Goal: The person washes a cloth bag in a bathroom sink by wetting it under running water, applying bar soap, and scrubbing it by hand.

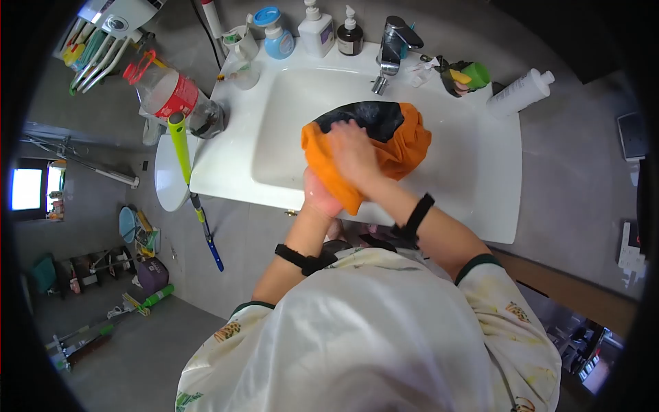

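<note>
An orange and black piece of cloth [398,141] is bunched over the white sink basin [295,110]. My right hand [353,151] lies on top of the cloth, fingers pressed into it. My left hand [319,196] grips the cloth from below at its near edge, mostly hidden under the orange fabric. Both wrists wear black bands.
A chrome tap [392,44] stands at the back of the sink with pump bottles [317,29] and a blue-capped jar [274,34] beside it. A white bottle [519,93] lies on the right. A green-handled brush [185,158] and a clear jug [175,96] are at the left.
</note>
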The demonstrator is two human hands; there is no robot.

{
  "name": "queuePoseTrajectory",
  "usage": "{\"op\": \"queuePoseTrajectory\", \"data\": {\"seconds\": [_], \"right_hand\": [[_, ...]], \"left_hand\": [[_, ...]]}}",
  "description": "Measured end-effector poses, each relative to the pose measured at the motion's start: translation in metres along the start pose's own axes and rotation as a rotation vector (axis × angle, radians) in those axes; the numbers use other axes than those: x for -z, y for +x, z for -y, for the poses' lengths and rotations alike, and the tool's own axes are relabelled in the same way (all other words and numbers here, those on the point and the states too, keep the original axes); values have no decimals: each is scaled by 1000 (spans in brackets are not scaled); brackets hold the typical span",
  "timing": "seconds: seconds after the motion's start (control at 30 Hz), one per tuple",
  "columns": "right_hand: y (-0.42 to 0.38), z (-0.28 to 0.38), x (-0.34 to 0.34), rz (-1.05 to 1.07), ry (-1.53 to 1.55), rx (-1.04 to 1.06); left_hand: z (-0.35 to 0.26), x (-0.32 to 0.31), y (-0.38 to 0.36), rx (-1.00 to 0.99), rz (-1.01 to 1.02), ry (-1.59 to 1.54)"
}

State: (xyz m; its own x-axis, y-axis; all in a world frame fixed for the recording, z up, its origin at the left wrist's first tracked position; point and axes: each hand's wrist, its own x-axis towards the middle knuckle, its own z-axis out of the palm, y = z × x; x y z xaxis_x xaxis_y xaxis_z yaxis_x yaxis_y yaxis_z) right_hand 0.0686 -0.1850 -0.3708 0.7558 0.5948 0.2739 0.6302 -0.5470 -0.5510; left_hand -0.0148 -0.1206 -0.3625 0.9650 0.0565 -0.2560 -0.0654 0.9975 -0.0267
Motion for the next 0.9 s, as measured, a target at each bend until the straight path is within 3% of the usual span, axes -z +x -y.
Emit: {"op": "queuePoseTrajectory", "data": {"seconds": [0.13, 0.2, 0.23, 0.27, 0.33, 0.37, 0.47, 0.53, 0.6, 0.63, 0.67, 0.7, 0.73, 0.8, 0.87, 0.9], "right_hand": [[-22, 28, 1, -97, 130, 205], [4, 2, 12, 195, -122, 125], [20, -8, 14, 321, -76, -44], [13, -5, 8, 320, -72, -48], [-3, 8, 2, -71, -146, 151], [-11, 16, 0, -64, 95, 246], [-5, 2, -4, -14, 133, 235], [12, -15, -5, -2, -33, 226], [24, -19, 0, 217, 113, -322], [17, 1, 17, 191, -71, -47], [6, 9, 15, 189, -79, -41], [-6, 16, 9, 11, -18, 117], [-14, 20, 2, -165, 52, 272], [2, -6, 7, -120, -14, 307], [29, -20, 21, 512, 83, -474], [23, -19, 17, 517, 89, -473]], "left_hand": [[-11, 15, 0, -15, 31, -100], [-8, 8, 2, 45, -12, 80], [-5, 4, -2, 46, -20, 82], [-4, -2, -5, 43, -17, 106], [-6, -10, -1, 45, 4, 132], [-10, -9, -2, 36, 28, 113], [-5, -6, -1, 42, 36, 72], [-7, -1, 5, 72, 27, 60], [-9, 13, 7, 149, 184, 122], [-10, 3, 9, 153, 193, 124], [-9, -11, 7, 83, 73, 116], [-8, -18, 4, 9, -55, 103], [-8, -10, 5, 2, -61, 98], [-9, 7, 12, 88, -43, 109], [-5, 1, 9, 100, -52, 134], [-5, -4, 6, 120, -55, 156]]}}
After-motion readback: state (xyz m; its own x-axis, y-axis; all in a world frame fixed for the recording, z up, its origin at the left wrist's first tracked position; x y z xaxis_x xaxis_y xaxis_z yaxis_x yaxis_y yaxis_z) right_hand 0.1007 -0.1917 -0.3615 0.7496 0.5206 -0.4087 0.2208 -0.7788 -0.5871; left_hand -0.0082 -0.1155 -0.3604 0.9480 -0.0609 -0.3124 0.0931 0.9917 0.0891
